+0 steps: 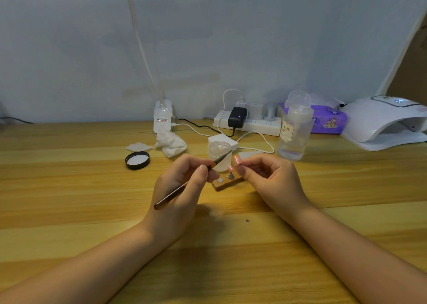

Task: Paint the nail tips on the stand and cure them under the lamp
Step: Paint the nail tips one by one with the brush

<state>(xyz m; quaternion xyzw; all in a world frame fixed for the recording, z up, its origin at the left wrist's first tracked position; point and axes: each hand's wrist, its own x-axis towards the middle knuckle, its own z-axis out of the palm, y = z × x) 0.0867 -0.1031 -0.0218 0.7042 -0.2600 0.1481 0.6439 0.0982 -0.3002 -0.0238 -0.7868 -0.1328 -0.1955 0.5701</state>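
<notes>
**Brush in left hand, nail tip in right, over the stand**

Left hand [182, 185]: fingers curled round a thin brown brush [184, 185], pinched near the front end between thumb and fingertips. Brush tip points up and right, toward a small clear jar [220, 155]; whether it touches the jar cannot be told. Handle end sticks out down-left past the palm.

Right hand [270, 178]: thumb and fingers pinch a pink nail tip [237, 160], held above the table, just right of the brush tip. Remaining fingers loosely curled.

Between and just below both hands: small wooden stand [227, 183] flat on the table [69, 188]. One metal post on it carries another pink nail tip [230, 167]; a bare round metal pad sits beside it. Right part of the stand is hidden by the right hand.

Further out: black lid [137, 160] lying open side up to the left, crumpled tissue [171, 143] behind it, stack of white pads [223, 140] behind the jar. Clear bottle [294, 130] with a "NAIL" label to the right. At the wall: power strip [248, 123] with a black adapter plugged in, purple wipes pack [328, 120], base of a desk light [163, 116]. White curing lamp [383, 121] at far right, well apart from both hands, display lit.
</notes>
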